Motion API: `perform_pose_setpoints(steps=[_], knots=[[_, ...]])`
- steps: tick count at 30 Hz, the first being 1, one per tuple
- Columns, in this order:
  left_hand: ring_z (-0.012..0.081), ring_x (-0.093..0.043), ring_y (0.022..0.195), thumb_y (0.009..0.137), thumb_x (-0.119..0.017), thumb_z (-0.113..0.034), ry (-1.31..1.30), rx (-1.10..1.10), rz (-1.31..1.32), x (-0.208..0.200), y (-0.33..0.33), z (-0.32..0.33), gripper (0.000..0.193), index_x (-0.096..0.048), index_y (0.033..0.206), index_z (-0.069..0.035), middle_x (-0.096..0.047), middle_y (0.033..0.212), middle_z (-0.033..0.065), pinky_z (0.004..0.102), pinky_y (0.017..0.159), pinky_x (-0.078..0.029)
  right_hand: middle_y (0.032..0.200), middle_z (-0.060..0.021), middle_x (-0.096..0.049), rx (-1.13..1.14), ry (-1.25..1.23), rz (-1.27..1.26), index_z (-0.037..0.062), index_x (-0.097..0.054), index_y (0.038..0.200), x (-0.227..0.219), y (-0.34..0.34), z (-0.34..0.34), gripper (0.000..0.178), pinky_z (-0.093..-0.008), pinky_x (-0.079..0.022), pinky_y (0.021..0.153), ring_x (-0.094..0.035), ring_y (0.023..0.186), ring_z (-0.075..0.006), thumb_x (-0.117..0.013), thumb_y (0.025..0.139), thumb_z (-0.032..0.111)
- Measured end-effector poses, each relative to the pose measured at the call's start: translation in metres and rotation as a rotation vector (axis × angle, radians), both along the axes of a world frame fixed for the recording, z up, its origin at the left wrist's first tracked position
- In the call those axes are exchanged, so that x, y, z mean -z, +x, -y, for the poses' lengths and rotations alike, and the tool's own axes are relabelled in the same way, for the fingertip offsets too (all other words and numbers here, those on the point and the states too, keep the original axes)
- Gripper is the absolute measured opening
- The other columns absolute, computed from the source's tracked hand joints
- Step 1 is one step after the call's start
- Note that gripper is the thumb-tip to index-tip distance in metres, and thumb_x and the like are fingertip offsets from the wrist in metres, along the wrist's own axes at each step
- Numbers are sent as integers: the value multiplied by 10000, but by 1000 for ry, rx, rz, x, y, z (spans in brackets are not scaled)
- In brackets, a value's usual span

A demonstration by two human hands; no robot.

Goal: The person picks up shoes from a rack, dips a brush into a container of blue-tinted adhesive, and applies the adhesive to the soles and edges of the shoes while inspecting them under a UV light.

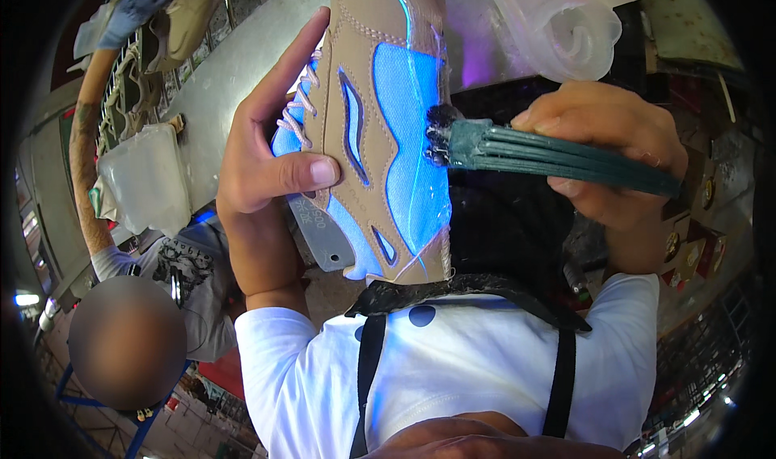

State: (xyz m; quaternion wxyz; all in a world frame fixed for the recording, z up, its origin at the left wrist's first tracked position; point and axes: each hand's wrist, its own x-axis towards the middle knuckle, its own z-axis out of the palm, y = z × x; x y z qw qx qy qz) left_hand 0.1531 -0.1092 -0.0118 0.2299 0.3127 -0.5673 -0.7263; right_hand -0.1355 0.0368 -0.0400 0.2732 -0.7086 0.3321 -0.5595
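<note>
Left hand (267,148) is what I read first: it is closed on a tan shoe upper (380,128), thumb pressed flat across the outer face, index finger stretched up along the laced edge, the other fingers hidden behind the piece. The upper stands upright, just right of that hand and touching it, with glowing blue panels set into the tan fabric and pale laces (301,107) running beside the index finger. A grey tongue tab (323,237) hangs out just below the thumb.

My right hand (610,148) sits well to the right of the upper, fingers curled tight around the dark green handle of a brush (533,153). The brush lies nearly level, pointing away from that hand toward the left one, and its dark bristle head touches the right edge of the upper at the blue panel.

Beyond the left hand I see a grey bench (234,63) running up and away. A cloudy plastic container (145,180) stands to the left of the left wrist, and a clear plastic bag (574,23) lies above the right hand. Another person (174,297) in a grey printed shirt sits below and left of my left forearm, one tattooed arm raised along the bench edge.
</note>
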Motion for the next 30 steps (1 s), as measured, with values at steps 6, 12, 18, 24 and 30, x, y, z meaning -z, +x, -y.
perform_pose_setpoints(steps=[6, 12, 18, 24, 30], knots=[[298, -567, 1329, 598, -856, -257, -44, 25, 29, 6, -4, 7, 1154, -331, 1572, 72, -544, 1459, 238, 374, 1152, -372, 977, -244, -734, 76, 143, 58, -59, -681, 1089, -7, 19, -19, 306, -337, -579, 620, -724, 703, -257, -751, 873, 147], [351, -537, 1374, 638, -843, -314, -69, -84, 46, 2, -12, -2, 1166, -283, 1574, 97, -481, 1512, 271, 427, 1164, -396, 962, -242, -735, 94, 183, -52, -52, -680, 1096, -23, 23, -21, 314, -330, -574, 608, -722, 693, -258, -765, 845, 117], [341, -520, 1386, 648, -855, -351, -129, -50, 68, 8, -1, 6, 1170, -293, 1576, 86, -480, 1520, 254, 418, 1180, -367, 963, -253, -732, 70, 181, -122, -44, -683, 1088, -33, 29, -20, 336, -339, -582, 599, -730, 695, -266, -767, 784, 70], [341, -549, 1360, 655, -853, -347, -135, -35, 90, 9, 13, 9, 1148, -310, 1576, 73, -490, 1510, 254, 425, 1157, -404, 964, -252, -734, 41, 168, -166, -44, -683, 1081, -37, 34, -21, 384, -342, -591, 606, -742, 706, -281, -768, 718, 50], [345, -599, 1307, 662, -836, -316, -58, -79, 27, 7, 15, -1, 1112, -323, 1578, 50, -521, 1484, 245, 434, 1134, -450, 978, -245, -735, 28, 162, -268, -34, -683, 1098, -47, 41, -28, 375, -326, -591, 620, -747, 732, -277, -775, 753, 78]])
